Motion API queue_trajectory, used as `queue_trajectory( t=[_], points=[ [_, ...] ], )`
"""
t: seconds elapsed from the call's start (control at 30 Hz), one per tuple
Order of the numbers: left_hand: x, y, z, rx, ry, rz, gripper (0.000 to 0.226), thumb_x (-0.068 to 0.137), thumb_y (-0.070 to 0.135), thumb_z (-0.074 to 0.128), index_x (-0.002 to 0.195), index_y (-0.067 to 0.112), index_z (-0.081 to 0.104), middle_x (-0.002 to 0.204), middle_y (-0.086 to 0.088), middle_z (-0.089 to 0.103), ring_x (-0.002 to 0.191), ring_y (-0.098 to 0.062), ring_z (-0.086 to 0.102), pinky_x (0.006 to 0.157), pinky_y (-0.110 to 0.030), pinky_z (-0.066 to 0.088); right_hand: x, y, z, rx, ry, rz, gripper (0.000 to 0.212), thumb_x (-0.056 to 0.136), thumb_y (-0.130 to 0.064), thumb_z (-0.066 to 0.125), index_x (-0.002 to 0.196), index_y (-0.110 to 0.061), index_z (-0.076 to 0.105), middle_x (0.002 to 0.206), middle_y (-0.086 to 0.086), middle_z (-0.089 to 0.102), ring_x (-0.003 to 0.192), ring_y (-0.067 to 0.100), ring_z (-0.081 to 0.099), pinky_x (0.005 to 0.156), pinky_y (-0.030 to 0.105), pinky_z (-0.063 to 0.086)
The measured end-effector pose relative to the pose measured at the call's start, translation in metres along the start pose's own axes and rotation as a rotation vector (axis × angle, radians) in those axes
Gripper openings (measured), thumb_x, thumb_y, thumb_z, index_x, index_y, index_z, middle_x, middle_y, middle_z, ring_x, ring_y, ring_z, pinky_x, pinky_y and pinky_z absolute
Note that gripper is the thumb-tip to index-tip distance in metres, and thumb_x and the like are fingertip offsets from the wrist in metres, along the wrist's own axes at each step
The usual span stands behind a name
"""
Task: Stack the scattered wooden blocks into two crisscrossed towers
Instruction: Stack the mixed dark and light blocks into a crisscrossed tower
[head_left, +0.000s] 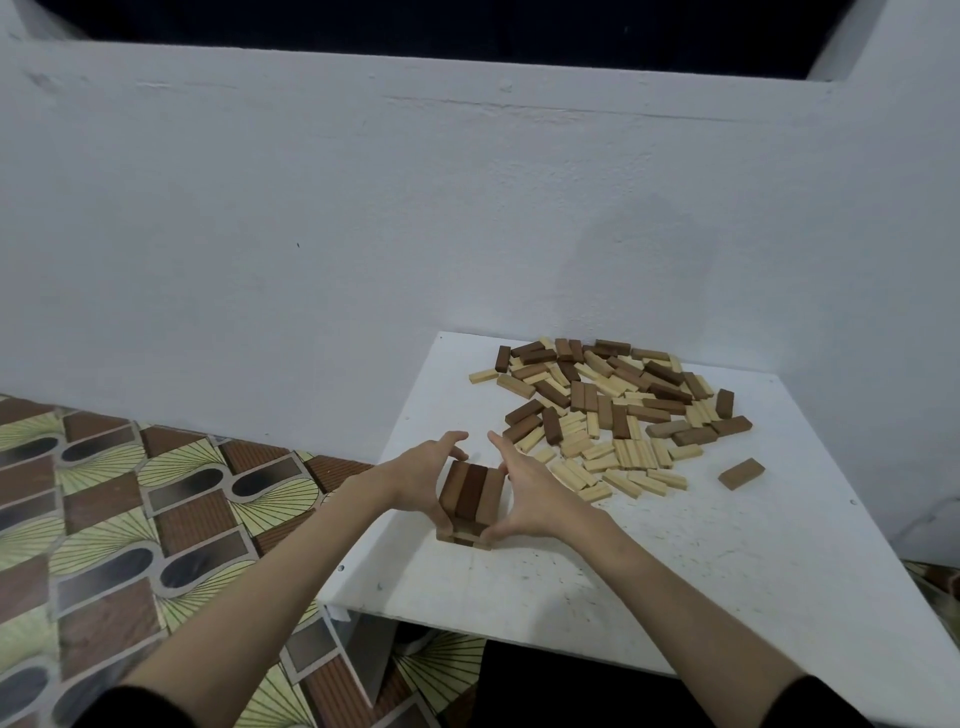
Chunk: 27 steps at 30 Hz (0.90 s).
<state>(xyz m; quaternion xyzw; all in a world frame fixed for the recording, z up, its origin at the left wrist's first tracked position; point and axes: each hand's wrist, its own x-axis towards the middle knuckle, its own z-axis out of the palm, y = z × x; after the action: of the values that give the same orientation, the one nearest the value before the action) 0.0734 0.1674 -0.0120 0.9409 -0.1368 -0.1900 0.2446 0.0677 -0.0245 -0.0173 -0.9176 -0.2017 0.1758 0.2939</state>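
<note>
A short tower of wooden blocks (471, 493) stands near the left side of the white table (649, 582), its top layer made of three brown blocks side by side. My left hand (421, 475) presses against the tower's left side with straight fingers. On the tower's right side my right hand (524, 496) presses the same way, thumb low near the base. A large pile of scattered light and dark wooden blocks (608, 410) lies at the back of the table.
One brown block (741, 473) lies apart at the right of the pile. A white wall (363, 234) rises right behind the table. Patterned floor (130, 519) shows to the left, below the table's edge.
</note>
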Motion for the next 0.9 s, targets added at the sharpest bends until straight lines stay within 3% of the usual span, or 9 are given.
queue_trajectory(
  t=[0.37, 0.73, 0.9],
  points=[
    [-0.002, 0.008, 0.003, -0.023, 0.024, 0.009, 0.111, 0.062, 0.015, 0.086, 0.145, 0.015, 0.012, 0.137, -0.002, 0.044, 0.124, -0.020, 0.042, 0.093, -0.019, 0.033, 0.007, 0.002, 0.003, -0.015, 0.014, -0.018, 0.126, 0.061, -0.030, 0.087, 0.151, -0.026, 0.000, 0.120, 0.008, 0.047, 0.115, 0.024, 0.046, 0.094, 0.039, 0.044],
    [-0.003, 0.014, 0.006, 0.007, 0.039, 0.038, 0.112, 0.061, 0.019, 0.087, 0.145, 0.013, 0.013, 0.132, -0.003, 0.046, 0.119, -0.020, 0.046, 0.098, -0.028, 0.039, 0.009, 0.001, 0.006, 0.005, 0.038, -0.050, 0.126, 0.059, -0.032, 0.087, 0.150, -0.028, 0.001, 0.117, 0.008, 0.046, 0.111, 0.021, 0.046, 0.094, 0.039, 0.044],
    [-0.002, 0.015, 0.008, 0.007, 0.034, 0.033, 0.112, 0.062, 0.018, 0.086, 0.145, 0.013, 0.012, 0.129, -0.005, 0.047, 0.114, -0.020, 0.049, 0.093, -0.027, 0.042, 0.008, -0.001, 0.007, 0.010, 0.039, -0.056, 0.122, 0.063, -0.029, 0.086, 0.151, -0.026, 0.002, 0.112, 0.004, 0.044, 0.107, 0.019, 0.045, 0.091, 0.036, 0.044]
  ],
)
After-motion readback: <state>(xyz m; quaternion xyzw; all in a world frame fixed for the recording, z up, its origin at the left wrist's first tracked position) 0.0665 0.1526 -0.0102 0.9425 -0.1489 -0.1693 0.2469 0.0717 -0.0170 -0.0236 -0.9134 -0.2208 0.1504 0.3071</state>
